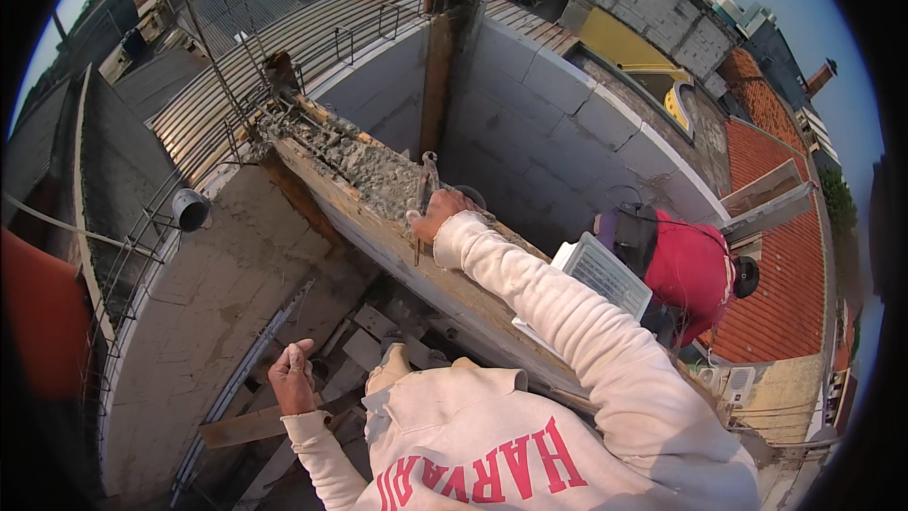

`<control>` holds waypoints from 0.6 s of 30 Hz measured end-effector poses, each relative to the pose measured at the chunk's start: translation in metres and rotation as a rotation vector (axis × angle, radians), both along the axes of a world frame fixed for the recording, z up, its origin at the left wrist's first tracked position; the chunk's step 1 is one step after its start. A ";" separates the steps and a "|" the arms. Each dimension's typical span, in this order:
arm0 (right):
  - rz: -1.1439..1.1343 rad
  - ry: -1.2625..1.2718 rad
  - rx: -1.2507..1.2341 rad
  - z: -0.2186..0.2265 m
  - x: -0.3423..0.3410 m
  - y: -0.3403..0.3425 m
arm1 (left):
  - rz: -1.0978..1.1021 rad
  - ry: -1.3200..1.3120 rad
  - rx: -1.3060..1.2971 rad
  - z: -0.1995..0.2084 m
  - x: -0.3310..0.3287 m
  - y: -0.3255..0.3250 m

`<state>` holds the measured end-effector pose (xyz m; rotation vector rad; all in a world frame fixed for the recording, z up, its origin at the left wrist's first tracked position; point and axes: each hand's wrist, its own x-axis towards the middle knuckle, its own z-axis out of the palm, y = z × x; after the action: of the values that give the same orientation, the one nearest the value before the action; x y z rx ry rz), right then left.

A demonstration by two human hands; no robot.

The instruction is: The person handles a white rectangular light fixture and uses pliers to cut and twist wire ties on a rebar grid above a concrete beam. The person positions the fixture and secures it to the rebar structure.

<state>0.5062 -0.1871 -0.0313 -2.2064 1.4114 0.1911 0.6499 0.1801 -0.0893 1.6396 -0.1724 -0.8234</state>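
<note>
My right hand reaches over the top of a narrow wall form filled with rough grey concrete. Its fingers are closed around a slim, worn metal tool that stands upright across the board edge; its exact kind is unclear. Lower on the left, my left hand hangs in the air beside the form, fingers curled in a pinch. Whatever it may hold is too small to see. A wooden board lines the form's near side.
A person in a red shirt bends over at the right, beside a white ribbed plastic object. Bare rebar sticks up at the far left. A timber post and grey block wall stand beyond. Below me lie loose blocks.
</note>
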 end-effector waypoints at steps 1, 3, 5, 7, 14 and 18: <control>0.019 -0.009 -0.027 0.003 -0.001 0.002 | -0.015 -0.019 -0.024 0.003 0.000 -0.007; 0.057 -0.065 -0.054 0.012 -0.008 0.001 | -0.052 -0.053 -0.067 0.008 -0.003 -0.023; 0.185 -0.146 0.019 0.033 -0.005 0.009 | -0.068 -0.059 -0.102 0.022 -0.007 -0.042; 0.359 -0.238 0.180 0.073 -0.006 0.026 | -0.098 -0.048 -0.144 0.029 -0.011 -0.061; 0.514 -0.654 0.377 0.101 0.036 0.088 | -0.072 0.136 -0.669 0.106 0.014 -0.155; 0.337 -0.950 0.532 0.067 0.083 0.117 | 0.240 0.070 -0.838 0.159 0.065 -0.198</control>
<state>0.5893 -0.0701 0.0355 -1.6741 0.4005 -0.3073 0.7150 -0.0180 0.0702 0.8199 -0.2271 -0.5123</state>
